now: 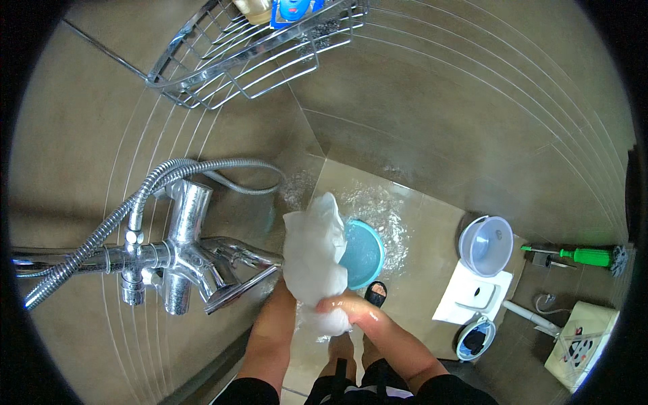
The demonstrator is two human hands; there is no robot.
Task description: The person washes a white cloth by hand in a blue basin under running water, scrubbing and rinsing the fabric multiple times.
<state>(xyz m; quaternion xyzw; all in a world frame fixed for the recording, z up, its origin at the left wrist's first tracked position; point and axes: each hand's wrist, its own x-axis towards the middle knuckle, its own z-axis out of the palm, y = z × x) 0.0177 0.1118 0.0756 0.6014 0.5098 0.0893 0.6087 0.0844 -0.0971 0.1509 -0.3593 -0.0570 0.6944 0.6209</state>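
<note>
A white cloth point(314, 250), soft and crumpled, hangs in front of me beside the faucet's spout. My right hand point(339, 306) closes around its lower part, and a bunched end point(329, 322) sticks out below the fingers. Water glistens on my right forearm. The left forearm point(270, 331) runs up to the cloth, which hides the fingers of my left hand. Behind and below the cloth, a round blue basin point(364, 253) stands on the tiled floor with cloudy water in it.
A chrome faucet point(192, 246) with a coiled metal hose point(101, 233) juts from the left wall. Overhead hangs a wire rack point(229, 71) with bottles. Suds point(395, 223) cover floor by the basin. At right are a squat toilet point(472, 293), a pale bucket point(487, 246) and a green-handled brush point(587, 256).
</note>
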